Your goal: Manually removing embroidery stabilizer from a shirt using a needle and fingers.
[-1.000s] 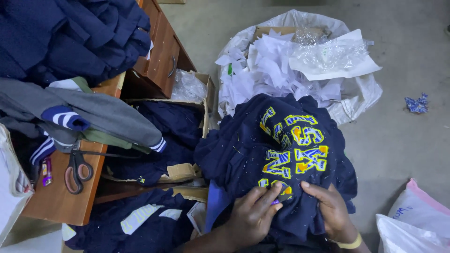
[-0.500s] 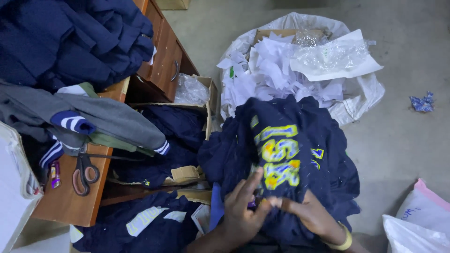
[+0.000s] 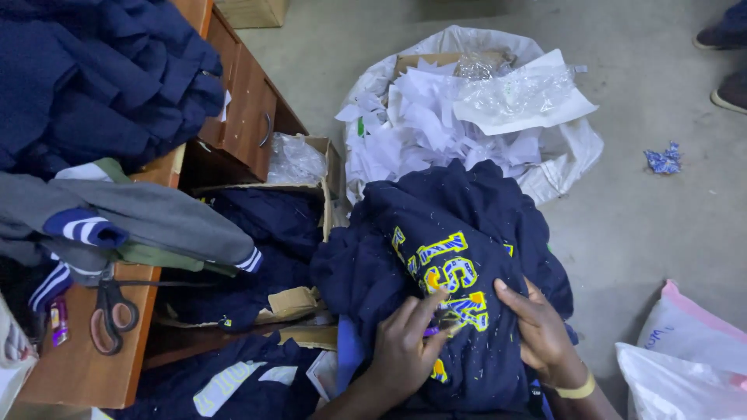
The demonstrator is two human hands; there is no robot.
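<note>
Everything placed rel. to the navy sweatshirt [image 3: 459, 272], bunched on the person's lap at lower centre, its yellow/blue stitched lettering [image 3: 451, 272] facing up w/ loose thread bits over the cloth. Biggest: wooden desk [image 3: 85, 373] to the left of the sweatshirt, w/ a heap of navy garments [image 3: 85, 78] on its far end and a grey jacket w/ striped cuffs [image 3: 132, 218] draped nearer. Above the sweatshirt, touching its top edge, a white sack of paper scraps [image 3: 436, 124] w/ crumpled clear plastic [image 3: 521, 89] on top. Just left of the sweatshirt, a cardboard box [image 3: 311, 202] holding more navy clothing. Lower right of it, a white/pink plastic bag [image 3: 685, 350] on the concrete floor [image 3: 661, 233]. Left hand [image 3: 405, 350] lies on the sweatshirt's lower front, fingers curled loosely, thumb & forefinger pinched on a small purple tool [image 3: 430, 331] at the lettering; kind of tool can't be told. Right hand [image 3: 541, 334] rests just right of the lettering, fingers spread flat, pressing the cloth down, holding nothing else; yellow band [image 3: 576, 386] on its wrist. Far left of the sweatshirt, brown-handled scissors [image 3: 113, 307] lie on the desk. Up-right, well apart, a small blue crumpled scrap [image 3: 664, 158] on the floor.
</note>
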